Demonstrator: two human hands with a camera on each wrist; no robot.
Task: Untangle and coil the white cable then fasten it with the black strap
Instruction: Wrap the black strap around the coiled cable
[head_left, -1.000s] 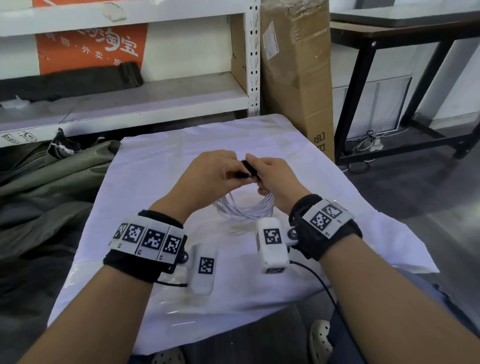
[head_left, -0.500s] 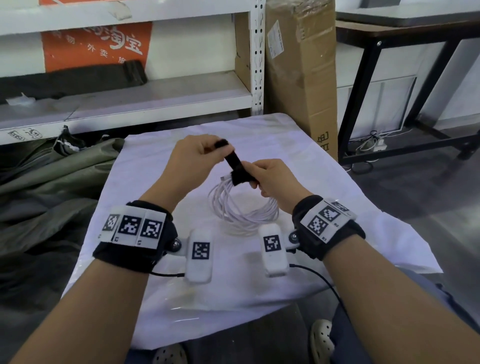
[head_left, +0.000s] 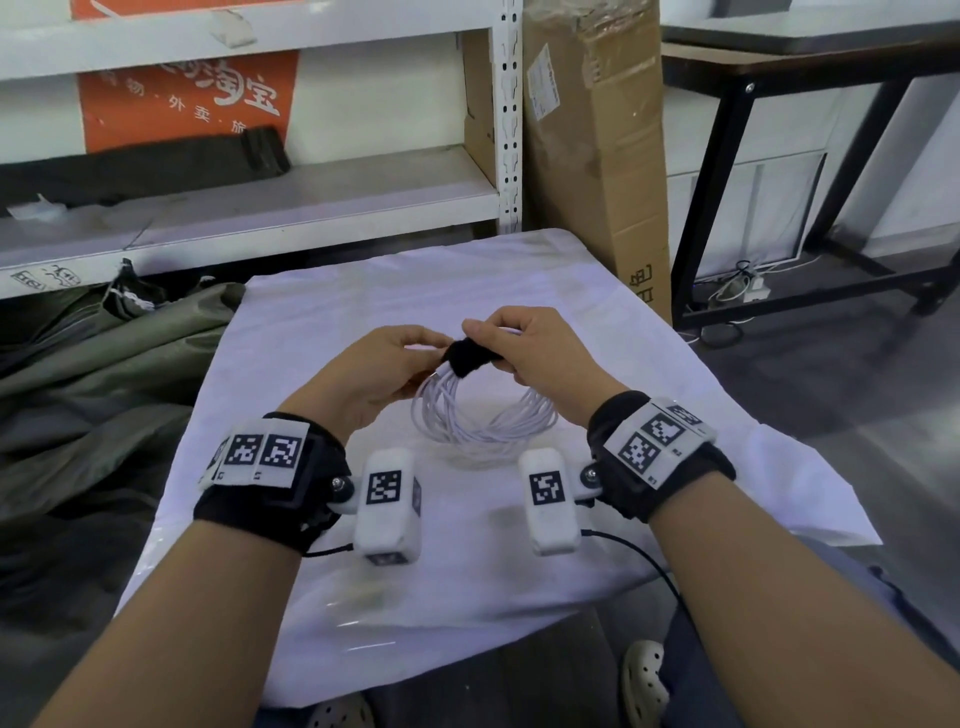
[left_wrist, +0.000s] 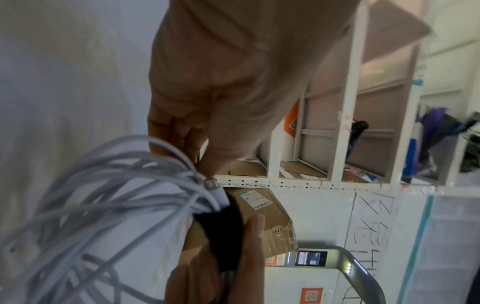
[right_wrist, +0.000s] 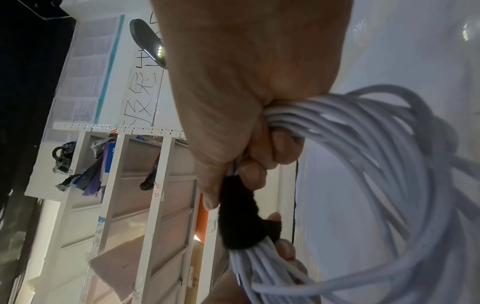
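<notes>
Head view: two bare hands hold a coiled white round cable (head_left: 483, 415) above a table w/ white cloth (head_left: 649, 467). Right hand (head_left: 540, 353) fingers curl round the bundle & pinch the fuzzy black strap (head_left: 467, 357) wrapped on its top. Left hand (head_left: 374, 374) pinches the bundle just beside the strap.

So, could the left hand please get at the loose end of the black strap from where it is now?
Probably yes: the left hand is already touching the black strap, and nothing lies between them.
</notes>
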